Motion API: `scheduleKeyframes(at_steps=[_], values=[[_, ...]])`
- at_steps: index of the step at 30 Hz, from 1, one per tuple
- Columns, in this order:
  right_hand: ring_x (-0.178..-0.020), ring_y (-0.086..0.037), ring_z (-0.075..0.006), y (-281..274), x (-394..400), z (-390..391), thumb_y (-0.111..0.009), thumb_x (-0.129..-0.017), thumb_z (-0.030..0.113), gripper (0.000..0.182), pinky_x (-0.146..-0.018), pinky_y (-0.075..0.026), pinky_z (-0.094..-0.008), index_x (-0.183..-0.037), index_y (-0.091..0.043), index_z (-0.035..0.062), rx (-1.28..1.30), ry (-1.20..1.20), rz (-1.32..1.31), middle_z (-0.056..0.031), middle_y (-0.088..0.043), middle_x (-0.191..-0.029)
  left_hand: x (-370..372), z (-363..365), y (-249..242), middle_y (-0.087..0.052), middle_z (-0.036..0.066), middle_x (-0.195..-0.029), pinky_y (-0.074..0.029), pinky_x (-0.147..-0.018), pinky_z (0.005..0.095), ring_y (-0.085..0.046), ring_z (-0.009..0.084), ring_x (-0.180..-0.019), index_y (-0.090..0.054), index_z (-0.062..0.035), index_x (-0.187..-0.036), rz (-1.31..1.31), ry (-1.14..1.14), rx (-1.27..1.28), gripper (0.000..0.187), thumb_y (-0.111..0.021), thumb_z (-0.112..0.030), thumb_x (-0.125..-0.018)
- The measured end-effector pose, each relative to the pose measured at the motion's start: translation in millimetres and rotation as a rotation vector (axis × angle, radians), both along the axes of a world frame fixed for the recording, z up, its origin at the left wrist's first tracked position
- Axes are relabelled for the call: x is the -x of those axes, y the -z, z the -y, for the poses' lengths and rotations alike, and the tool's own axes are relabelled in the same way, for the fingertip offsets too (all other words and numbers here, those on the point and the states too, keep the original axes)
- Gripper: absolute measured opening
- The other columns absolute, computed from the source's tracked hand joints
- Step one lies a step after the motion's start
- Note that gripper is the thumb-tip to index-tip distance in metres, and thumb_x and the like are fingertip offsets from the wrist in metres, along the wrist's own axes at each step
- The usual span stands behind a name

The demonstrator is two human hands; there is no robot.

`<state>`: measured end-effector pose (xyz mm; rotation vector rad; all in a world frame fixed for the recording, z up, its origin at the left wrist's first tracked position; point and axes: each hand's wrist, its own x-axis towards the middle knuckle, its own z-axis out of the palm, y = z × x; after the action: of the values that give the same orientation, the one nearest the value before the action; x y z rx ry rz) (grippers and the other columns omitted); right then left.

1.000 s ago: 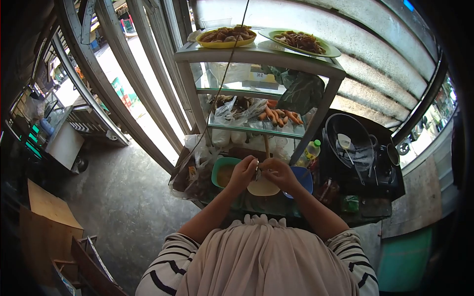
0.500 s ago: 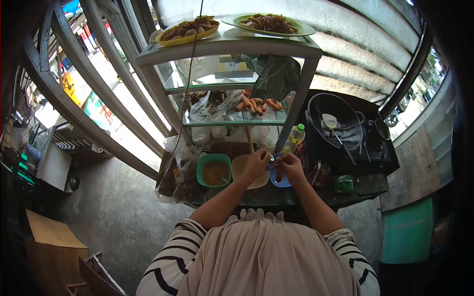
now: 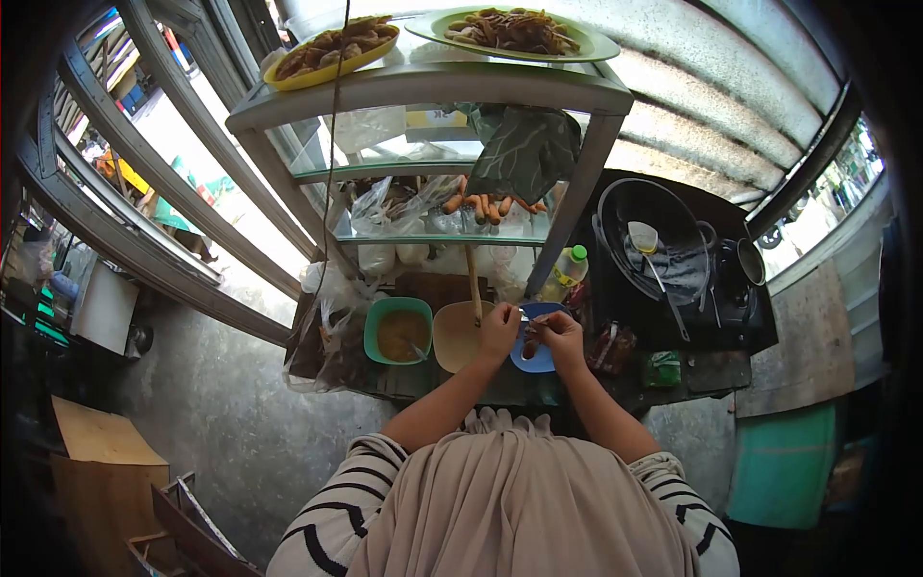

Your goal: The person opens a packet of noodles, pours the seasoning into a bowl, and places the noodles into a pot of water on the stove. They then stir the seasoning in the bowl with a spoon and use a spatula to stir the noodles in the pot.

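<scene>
My left hand (image 3: pixel 499 330) is closed in a pinch over the edge between the beige bowl (image 3: pixel 450 346) and the blue bowl (image 3: pixel 536 364). A small pale, shiny bit (image 3: pixel 524 315) shows at its fingertips, too small to name. Close beside it, my right hand (image 3: pixel 561 338) pinches a small dark-brown piece (image 3: pixel 540 325) above the blue bowl. Another reddish-brown piece (image 3: pixel 530 346) shows at the blue bowl, below the fingers. A wooden stick (image 3: pixel 474 279) leans in the beige bowl. Left of that, a green bowl (image 3: pixel 398 306) holds brownish liquid and a spoon.
A glass display case (image 3: pixel 433 91) stands ahead, with carrots (image 3: pixel 490 208) inside and a yellow plate (image 3: pixel 336 65) and green plate (image 3: pixel 601 48) of food on top. Right are a green-capped bottle (image 3: pixel 569 267), a wok (image 3: pixel 663 231) with ladle on a stove, and a green packet (image 3: pixel 662 368).
The view has shifted, so the bowls and case appear farther left. Both hands stay together over the bowls, with slightly altered finger positions.
</scene>
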<state>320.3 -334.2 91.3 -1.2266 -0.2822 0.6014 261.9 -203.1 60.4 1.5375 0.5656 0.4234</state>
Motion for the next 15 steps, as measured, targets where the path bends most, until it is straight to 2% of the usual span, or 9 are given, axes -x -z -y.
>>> scheduleKeyframes(at_steps=[2, 4, 5, 6, 7, 8, 10, 14, 15], values=[[-0.077, -0.063, -0.0140, 3, -5, 8, -0.063, -0.082, 0.001, 0.006, -0.071, -0.055, -0.0297, -0.080, -0.058, 0.0020, -0.006, 0.031, 0.004, -0.0051, -0.063, -0.082, -1, -7, 7, -0.054, 0.002, -0.065, -0.042, -0.051, 0.0239, -0.050, 0.0085, -0.054, -0.053, -0.0027, -0.081, -0.046, -0.022, -0.089, 0.022, -0.048, -0.021, -0.093], [-0.076, -0.063, -0.0130, 8, -15, 22, -0.064, -0.082, 0.002, 0.006, -0.070, -0.055, -0.0282, -0.080, -0.058, 0.0022, -0.015, 0.063, 0.012, -0.0047, -0.064, -0.080, 2, -36, 10, -0.055, 0.002, -0.067, -0.043, -0.052, 0.0241, -0.051, 0.0087, -0.055, -0.054, -0.0033, -0.081, -0.003, -0.123, 0.158, 0.023, -0.048, -0.021, -0.093], [-0.077, -0.063, -0.0128, 10, -25, 32, -0.064, -0.082, 0.002, 0.007, -0.069, -0.055, -0.0284, -0.079, -0.057, 0.0028, 0.052, 0.018, -0.012, -0.0042, -0.063, -0.081, 5, -49, 8, -0.055, 0.002, -0.067, -0.043, -0.052, 0.0241, -0.051, 0.0087, -0.055, -0.054, -0.0033, -0.081, -0.002, -0.131, 0.163, 0.023, -0.048, -0.021, -0.093], [-0.077, -0.062, -0.0127, 14, -34, 42, -0.064, -0.082, 0.002, 0.008, -0.068, -0.055, -0.0285, -0.078, -0.057, 0.0034, 0.121, -0.027, -0.039, -0.0036, -0.063, -0.081, 11, -59, 1, -0.055, 0.002, -0.069, -0.044, -0.053, 0.0243, -0.052, 0.0090, -0.057, -0.054, -0.0036, -0.081, -0.064, -0.021, 0.202, 0.022, -0.047, -0.021, -0.093], [-0.071, -0.062, -0.0130, 21, -43, 47, -0.065, -0.081, 0.003, 0.007, -0.067, -0.055, -0.0279, -0.085, -0.059, 0.0040, 0.227, -0.104, -0.011, -0.0037, -0.062, -0.080, 16, -64, -2, -0.056, 0.002, -0.070, -0.045, -0.054, 0.0245, -0.053, 0.0092, -0.058, -0.055, -0.0038, -0.081, -0.128, 0.089, 0.241, 0.022, -0.047, -0.021, -0.093], [-0.071, -0.062, -0.0130, 28, -50, 51, -0.065, -0.081, 0.003, 0.007, -0.067, -0.055, -0.0279, -0.085, -0.059, 0.0040, 0.232, -0.110, -0.017, -0.0037, -0.062, -0.080, 21, -63, -4, -0.056, 0.002, -0.070, -0.045, -0.054, 0.0245, -0.053, 0.0092, -0.058, -0.055, -0.0038, -0.081, -0.134, 0.083, 0.247, 0.022, -0.047, -0.021, -0.093], [-0.077, -0.063, -0.0139, 30, -64, 46, -0.068, -0.077, 0.005, 0.014, -0.065, -0.056, -0.0288, -0.089, -0.062, 0.0011, 0.612, -0.256, 0.102, -0.0055, -0.064, -0.080, 28, -61, -3, -0.059, 0.003, -0.074, -0.047, -0.057, 0.0251, -0.055, 0.0102, -0.062, -0.056, -0.0037, -0.084, -0.195, 0.222, 0.153, 0.021, -0.048, -0.021, -0.092], [-0.075, -0.065, -0.0180, 36, -77, 30, -0.071, -0.070, 0.005, 0.028, -0.067, -0.055, -0.0313, -0.098, -0.065, 0.0024, 0.865, -0.409, 0.192, -0.0112, -0.066, -0.083, 50, -42, 8, -0.060, 0.003, -0.078, -0.047, -0.059, 0.0249, -0.056, 0.0106, -0.066, -0.057, -0.0033, -0.088, -0.248, 0.247, 0.158, 0.022, -0.049, -0.023, -0.092], [-0.077, -0.065, -0.0213, 38, -80, 27, -0.069, -0.068, 0.003, 0.030, -0.069, -0.054, -0.0330, -0.098, -0.066, 0.0040, 0.950, -0.485, 0.446, -0.0135, -0.066, -0.085, 57, -40, 13, -0.060, 0.003, -0.079, -0.047, -0.061, 0.0247, -0.057, 0.0107, -0.068, -0.057, -0.0031, -0.090, -0.277, 0.285, 0.163, 0.023, -0.050, -0.025, -0.092]])
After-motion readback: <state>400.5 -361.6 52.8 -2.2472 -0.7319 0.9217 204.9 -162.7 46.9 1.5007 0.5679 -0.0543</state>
